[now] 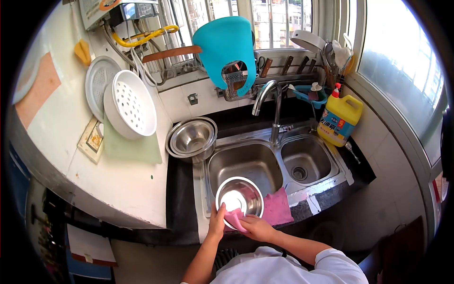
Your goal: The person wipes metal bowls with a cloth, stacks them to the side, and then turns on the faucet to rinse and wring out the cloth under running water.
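Observation:
A shiny steel bowl point(250, 194) is held tilted over the front edge of the larger sink basin point(246, 163). My left hand point(217, 222) grips the bowl's rim on its left side, fingers closed round it. With my right hand point(257, 228) I hold a pink cloth point(235, 220) folded over the near rim, part of it inside the bowl. A second pink cloth point(278, 208) lies over the counter edge just right of the bowl. Some fingers of both hands are hidden by the cloth and bowl.
Nested steel bowls point(191, 137) stand left of the sink. The faucet point(275, 113) rises behind the basins, with a smaller basin point(306, 158) on the right. A yellow jug point(339, 118) stands at the right corner. White colander point(130, 105) hangs on the left wall.

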A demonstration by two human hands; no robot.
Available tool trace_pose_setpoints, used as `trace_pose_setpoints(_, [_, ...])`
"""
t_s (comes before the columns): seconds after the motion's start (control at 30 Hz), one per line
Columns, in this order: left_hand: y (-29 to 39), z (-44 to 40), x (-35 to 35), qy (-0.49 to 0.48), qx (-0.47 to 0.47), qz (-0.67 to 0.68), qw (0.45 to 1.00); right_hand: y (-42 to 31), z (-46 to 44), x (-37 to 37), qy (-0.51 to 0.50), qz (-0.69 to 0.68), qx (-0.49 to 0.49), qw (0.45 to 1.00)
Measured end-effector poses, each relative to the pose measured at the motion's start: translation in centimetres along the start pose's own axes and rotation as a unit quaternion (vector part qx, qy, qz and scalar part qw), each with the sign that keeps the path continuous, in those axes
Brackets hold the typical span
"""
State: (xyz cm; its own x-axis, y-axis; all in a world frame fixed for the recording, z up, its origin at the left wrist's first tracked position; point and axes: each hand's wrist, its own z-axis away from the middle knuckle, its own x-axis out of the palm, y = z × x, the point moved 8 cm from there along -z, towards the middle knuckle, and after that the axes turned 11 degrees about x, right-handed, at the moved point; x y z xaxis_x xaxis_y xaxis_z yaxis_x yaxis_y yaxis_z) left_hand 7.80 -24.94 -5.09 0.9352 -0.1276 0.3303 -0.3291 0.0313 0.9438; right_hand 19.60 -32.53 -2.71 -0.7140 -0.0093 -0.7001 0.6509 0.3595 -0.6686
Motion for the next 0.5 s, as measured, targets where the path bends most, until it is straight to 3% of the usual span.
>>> trace_pose_setpoints(0.07, [-0.2, -0.6, -1.8, 0.033, -0.01, 0.026, 0.999, -0.7, 0.2, -1.7, 0.0, 0.014, -0.08, 0.997])
trace_pose_setpoints(0.1, [-0.2, -0.8, -2.6, 0.047, -0.012, 0.02, 0.999, -0.3, 0.1, -2.3, -0.033, -0.022, -0.055, 0.998])
trace_pose_setpoints(0.17, [-0.5, -0.9, -4.4, 0.096, -0.056, 0.019, 0.994, 1.2, 0.3, -4.3, -0.102, -0.239, 0.214, 0.942])
trace_pose_setpoints(0.33, [-2.1, -1.1, -6.8, 0.159, -0.091, 0.064, 0.981, 4.7, 1.9, -9.4, 0.223, -0.395, 0.283, 0.845])
trace_pose_setpoints(0.4, [-3.8, -1.5, -5.8, 0.156, -0.09, 0.117, 0.977, 2.8, 1.2, -10.2, 0.23, -0.35, 0.239, 0.876])
trace_pose_setpoints(0.47, [-4.2, -0.1, -2.2, 0.122, -0.151, 0.14, 0.971, 0.9, 0.3, -9.6, 0.219, -0.283, 0.178, 0.917])
trace_pose_setpoints(0.5, [-6.5, -0.3, -0.6, 0.05, -0.17, 0.265, 0.948, -1.2, -0.3, -9.3, 0.209, -0.144, 0.128, 0.959])
